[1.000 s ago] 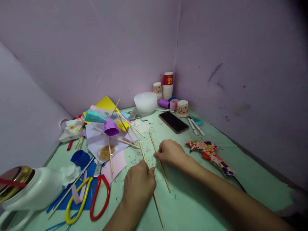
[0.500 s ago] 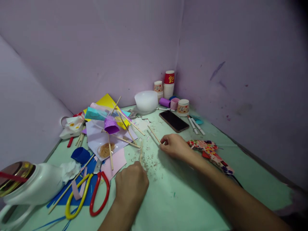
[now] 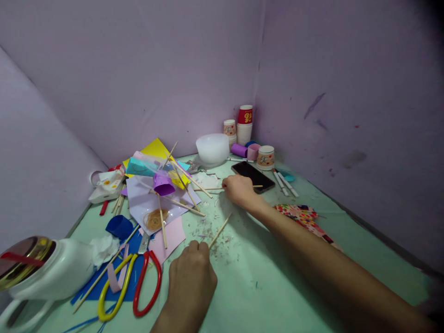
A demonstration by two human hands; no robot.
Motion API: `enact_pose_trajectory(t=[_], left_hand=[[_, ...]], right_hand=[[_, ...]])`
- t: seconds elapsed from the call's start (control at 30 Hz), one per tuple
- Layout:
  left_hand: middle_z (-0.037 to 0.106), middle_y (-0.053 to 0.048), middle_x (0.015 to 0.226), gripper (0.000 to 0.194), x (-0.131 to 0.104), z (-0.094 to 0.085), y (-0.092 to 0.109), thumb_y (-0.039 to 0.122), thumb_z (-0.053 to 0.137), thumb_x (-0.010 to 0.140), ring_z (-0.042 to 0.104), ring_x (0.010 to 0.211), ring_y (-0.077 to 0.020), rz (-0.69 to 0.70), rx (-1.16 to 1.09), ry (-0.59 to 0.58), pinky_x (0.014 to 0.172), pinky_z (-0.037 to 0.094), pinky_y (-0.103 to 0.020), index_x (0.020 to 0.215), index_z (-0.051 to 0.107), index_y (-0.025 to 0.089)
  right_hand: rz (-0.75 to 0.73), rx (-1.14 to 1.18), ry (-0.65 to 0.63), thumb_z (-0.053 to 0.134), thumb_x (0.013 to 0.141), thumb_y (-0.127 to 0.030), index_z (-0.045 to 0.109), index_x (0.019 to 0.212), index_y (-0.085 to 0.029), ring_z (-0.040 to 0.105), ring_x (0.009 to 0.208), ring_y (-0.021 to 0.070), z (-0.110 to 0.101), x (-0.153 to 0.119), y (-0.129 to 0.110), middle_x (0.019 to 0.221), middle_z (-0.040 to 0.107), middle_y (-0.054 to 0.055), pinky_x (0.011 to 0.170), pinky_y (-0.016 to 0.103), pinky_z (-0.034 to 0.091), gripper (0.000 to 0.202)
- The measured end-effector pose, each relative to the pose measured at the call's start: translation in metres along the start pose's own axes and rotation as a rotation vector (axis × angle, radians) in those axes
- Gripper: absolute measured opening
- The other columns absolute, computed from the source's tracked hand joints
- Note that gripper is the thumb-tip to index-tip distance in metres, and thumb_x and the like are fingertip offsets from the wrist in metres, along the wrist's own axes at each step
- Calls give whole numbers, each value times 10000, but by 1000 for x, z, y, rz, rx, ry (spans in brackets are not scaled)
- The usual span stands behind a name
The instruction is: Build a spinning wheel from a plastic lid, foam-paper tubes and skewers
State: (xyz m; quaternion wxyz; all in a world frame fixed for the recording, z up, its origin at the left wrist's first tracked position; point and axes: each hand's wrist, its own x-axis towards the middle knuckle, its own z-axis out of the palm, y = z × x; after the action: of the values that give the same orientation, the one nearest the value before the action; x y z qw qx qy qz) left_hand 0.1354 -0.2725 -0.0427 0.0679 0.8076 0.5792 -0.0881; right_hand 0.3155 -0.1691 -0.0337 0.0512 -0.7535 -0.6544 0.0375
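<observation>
My left hand (image 3: 192, 275) is closed at the near middle of the table around a thin wooden stick (image 3: 219, 231), whose free end points away to the right. Farther out, my right hand (image 3: 239, 190) pinches a second wooden stick (image 3: 211, 188). That one lies roughly crosswise, showing on both sides of the fingers, and its right end reaches over the black phone (image 3: 255, 175). Small shavings and debris (image 3: 208, 226) are scattered on the green tabletop between the hands. To the left of my left hand lie scissors (image 3: 156, 286) with one yellow and one red handle.
Several sticks lie over coloured paper (image 3: 135, 185) and a purple paper roll (image 3: 163, 183) on the left. A white bowl (image 3: 212, 148) and paper cups (image 3: 265, 158) stand at the back. A white jug (image 3: 62, 268) is near left; flowered cloth (image 3: 298, 212) lies right.
My right hand has moved farther away, and its stick has swung from slanting to nearly crosswise. The stick in my left hand now leans to the right instead of pointing almost straight away.
</observation>
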Motion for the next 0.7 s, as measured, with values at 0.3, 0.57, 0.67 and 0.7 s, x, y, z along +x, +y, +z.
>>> enact_pose_trajectory(t=[0.3,0.57,0.67,0.7], left_hand=[[635,-70,753,243,-1,-1,1,219,359,856,621,745,-238,-14,-146,-23,592,317,-321,801,596,207],[658,-71,739,206,4,4,-1,214,414,825,609,702,-208,-8,-251,28,590,297,-303,744,602,194],[663,-66,702,215,5,7,0,239,432,820,595,679,-190,-25,-350,9,589,302,-288,717,616,192],[664,-65,697,217,5,9,0,241,439,815,591,673,-186,-33,-371,8,590,303,-284,709,622,192]], right_hand=[[-77,-65,-22,525,884,-312,616,1009,-122,589,983,193,15,20,-14,1047,633,79,839,391,468,245],[-149,-38,46,474,806,-89,691,948,-102,580,1004,269,18,20,-11,970,678,182,732,311,434,260],[-182,18,31,505,784,-137,708,926,-145,611,948,252,19,21,-15,960,691,157,716,288,424,247],[-191,42,29,517,781,-162,711,925,-166,617,937,245,19,21,-16,960,696,138,714,282,423,241]])
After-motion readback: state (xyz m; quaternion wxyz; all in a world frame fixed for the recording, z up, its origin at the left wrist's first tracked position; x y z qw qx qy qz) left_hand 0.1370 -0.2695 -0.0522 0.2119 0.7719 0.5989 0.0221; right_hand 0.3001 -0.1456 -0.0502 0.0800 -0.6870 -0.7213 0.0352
